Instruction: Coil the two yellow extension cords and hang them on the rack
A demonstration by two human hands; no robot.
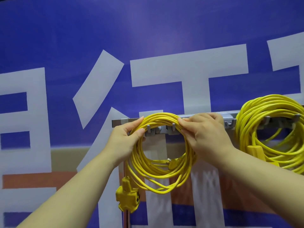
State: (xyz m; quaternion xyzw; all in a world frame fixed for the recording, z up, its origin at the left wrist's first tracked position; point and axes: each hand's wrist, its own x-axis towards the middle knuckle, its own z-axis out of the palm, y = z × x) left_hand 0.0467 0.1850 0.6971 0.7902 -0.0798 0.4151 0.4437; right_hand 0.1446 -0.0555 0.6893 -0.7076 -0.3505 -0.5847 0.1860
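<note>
Both hands are up at the rack (117,123), a grey metal rail fixed along the blue printed wall (148,30), and between them sits the near coil (158,176), its top arc laid right at the small grey hooks (173,127). The left hand (126,139) grips the bundle on the left shoulder of the loop, thumb in front and fingers wrapped behind; the right hand (205,134) clamps the right shoulder, fingers curled over the strands. Good place to hold it, I'd say: this is thin, round, smooth-jacketed flex, many turns, springy rather than stiff, so the loops will want to fan apart unless gathered tightly at the top. It looks light enough for the hooks, but the chunky yellow socket block (127,195) dangling low on the left is hard plastic and should drag that side down. The plug (172,163) lies tucked inside the ring. Whether the strands are fully seated behind the hooks is hard to tell. Over on the right, the second coil (263,112), looser and larger, already hangs on the rail.
</note>
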